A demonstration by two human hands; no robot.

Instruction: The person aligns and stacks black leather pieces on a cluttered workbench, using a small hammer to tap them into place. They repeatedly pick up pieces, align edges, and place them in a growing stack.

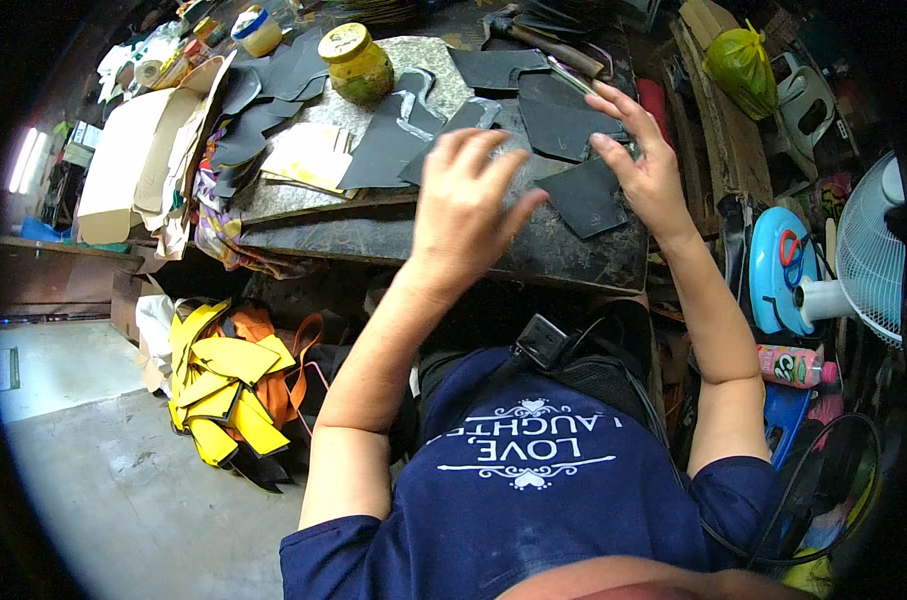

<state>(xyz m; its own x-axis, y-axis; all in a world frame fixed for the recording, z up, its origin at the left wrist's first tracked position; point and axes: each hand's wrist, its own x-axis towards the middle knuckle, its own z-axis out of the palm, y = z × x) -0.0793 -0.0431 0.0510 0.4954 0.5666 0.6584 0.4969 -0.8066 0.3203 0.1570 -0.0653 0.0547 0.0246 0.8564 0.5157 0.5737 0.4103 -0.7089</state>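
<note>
Right of the yellow jar [361,75], the left hand [460,208], spread open, and right hand [649,172], grip indeterminable, should best avoid the black piece's [378,152] pale band [406,112].

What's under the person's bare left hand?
Sticking out past the bare left hand is a flat black piece with a whitish strip, partly covered. The dark, worn tabletop shows too. Anything else directly beneath the hand is hidden, so I can't tell.
</note>
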